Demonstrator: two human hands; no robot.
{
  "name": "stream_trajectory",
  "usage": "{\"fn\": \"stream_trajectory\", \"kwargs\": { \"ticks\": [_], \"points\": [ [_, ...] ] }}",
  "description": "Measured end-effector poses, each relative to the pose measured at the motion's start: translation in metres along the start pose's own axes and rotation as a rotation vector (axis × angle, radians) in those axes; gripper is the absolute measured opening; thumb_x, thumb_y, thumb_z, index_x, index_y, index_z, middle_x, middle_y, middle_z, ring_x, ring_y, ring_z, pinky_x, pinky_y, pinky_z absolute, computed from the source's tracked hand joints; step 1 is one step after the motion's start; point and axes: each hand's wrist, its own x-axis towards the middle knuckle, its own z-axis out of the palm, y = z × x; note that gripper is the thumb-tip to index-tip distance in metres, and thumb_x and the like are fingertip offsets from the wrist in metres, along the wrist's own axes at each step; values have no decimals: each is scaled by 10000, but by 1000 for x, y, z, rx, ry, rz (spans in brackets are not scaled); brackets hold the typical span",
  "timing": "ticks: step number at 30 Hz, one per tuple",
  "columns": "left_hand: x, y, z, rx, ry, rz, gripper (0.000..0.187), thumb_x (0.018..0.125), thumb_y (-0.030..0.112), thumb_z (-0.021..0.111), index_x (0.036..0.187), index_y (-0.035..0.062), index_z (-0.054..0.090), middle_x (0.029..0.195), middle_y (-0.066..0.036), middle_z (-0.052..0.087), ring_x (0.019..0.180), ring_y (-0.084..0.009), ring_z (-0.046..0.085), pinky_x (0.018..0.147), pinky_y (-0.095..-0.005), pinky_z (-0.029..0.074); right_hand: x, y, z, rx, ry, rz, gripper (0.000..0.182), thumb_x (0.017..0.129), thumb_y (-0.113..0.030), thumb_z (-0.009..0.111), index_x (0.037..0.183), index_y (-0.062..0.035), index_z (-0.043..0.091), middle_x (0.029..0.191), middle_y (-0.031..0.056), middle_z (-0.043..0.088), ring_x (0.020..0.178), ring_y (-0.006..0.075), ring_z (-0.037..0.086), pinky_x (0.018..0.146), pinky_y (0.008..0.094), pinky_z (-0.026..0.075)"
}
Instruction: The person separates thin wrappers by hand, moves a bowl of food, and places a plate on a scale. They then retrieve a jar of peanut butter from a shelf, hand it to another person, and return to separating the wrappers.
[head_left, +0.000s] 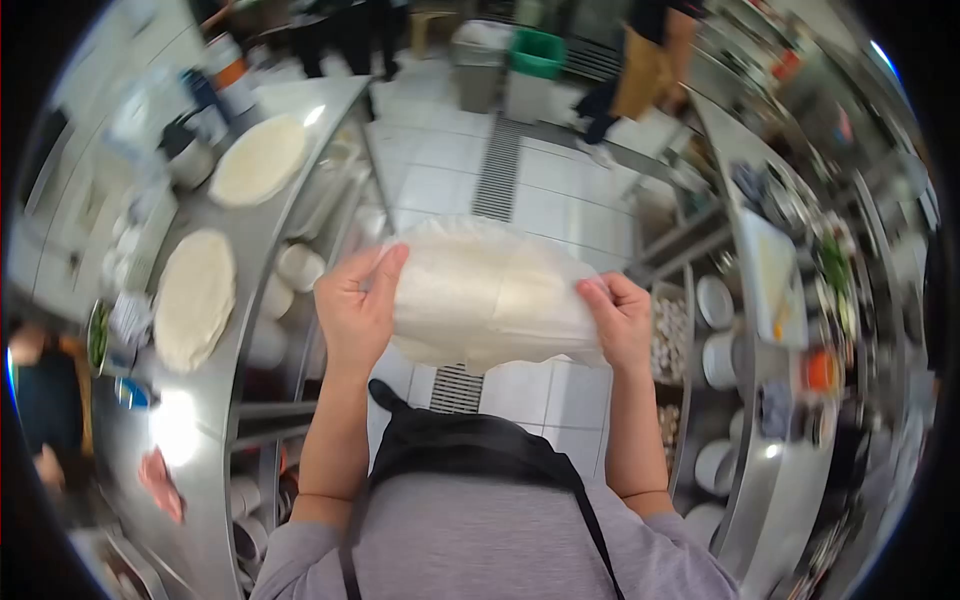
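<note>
Between my two hands a thin whitish sheet [470, 290] is spread wide above the floor. It looks partly see-through, roughly oval, with a wavy, ruffled edge; I cannot make out its material. My left hand [362, 300] is closed on its left edge, thumb lying on top. At the right edge, my right hand [620, 315] pinches it between thumb and fingers. To the left, on the steel counter [215, 400], lie two pale, flat, dough-like ovals, a nearer one [195, 300] and a farther one [260, 160].
A steel counter on the right carries a white cutting board [768, 275] and an orange container [822, 371]. Shelves under both counters hold bowls. A green-lined bin [537, 55] stands ahead past the floor grate [497, 175]. A person in a tan apron [637, 75] stands ahead right; others are at left.
</note>
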Motion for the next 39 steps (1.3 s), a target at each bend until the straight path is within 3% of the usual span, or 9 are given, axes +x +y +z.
{"fn": "stream_trajectory", "kwargs": {
  "ticks": [14,19,21,25,29,33,36,37,39],
  "points": [
    [75,-69,-309,242,812,-145,271,802,237,609,706,-16,588,553,33,479,538,-38,374,480,-201,311,118,-10,295,212,-398,4,161,803,-148,613,734,-5,583,627,-23,546,535,19,426,476,166,329],
    [85,-182,-429,548,728,-337,281,785,274,599,786,-5,627,548,-68,541,519,-79,448,499,-239,365,144,11,414,-231,-485,-43,187,791,-158,613,731,16,582,611,-25,525,526,45,405,467,193,328],
    [79,-242,-460,633,757,-448,258,785,273,583,779,21,638,599,-104,585,534,-150,533,526,-291,404,154,39,439,-139,-547,23,207,785,-173,613,735,26,586,601,-19,515,533,50,396,473,206,332],
    [74,-248,-467,794,717,-530,238,787,270,566,835,49,639,661,-136,610,598,-233,591,564,-335,438,180,55,452,-181,-569,157,199,780,-168,615,756,28,591,599,-11,523,533,50,412,493,206,347],
    [120,-230,-394,456,285,-363,265,804,255,532,1023,115,583,903,-116,618,817,-266,589,719,-340,460,171,26,470,-359,-719,45,169,785,-151,615,803,17,613,638,1,569,555,52,466,510,194,375],
    [160,-272,-337,789,-149,272,225,798,234,527,956,94,605,1033,-95,569,1060,-267,456,883,-366,374,169,-8,473,-209,-802,-26,173,789,-140,616,846,24,623,673,15,601,600,51,511,546,188,400],
    [160,-291,-332,752,-314,366,181,796,221,527,823,68,620,938,-94,585,923,-260,520,786,-348,424,180,-17,466,-288,-770,-80,167,785,-140,621,834,20,625,661,9,598,598,47,508,545,185,402],
    [162,-283,-334,757,-313,372,181,796,221,527,823,68,620,938,-94,585,923,-260,520,786,-348,424,185,-17,464,-339,-768,-139,166,786,-143,620,831,16,626,653,4,595,592,47,505,542,184,401],
    [159,-265,-346,634,123,68,210,792,216,531,684,46,591,762,-104,581,711,-272,548,637,-349,450,201,-2,460,-292,-740,-89,166,789,-142,616,827,19,623,643,-2,586,583,48,496,542,187,399]
  ]
}}
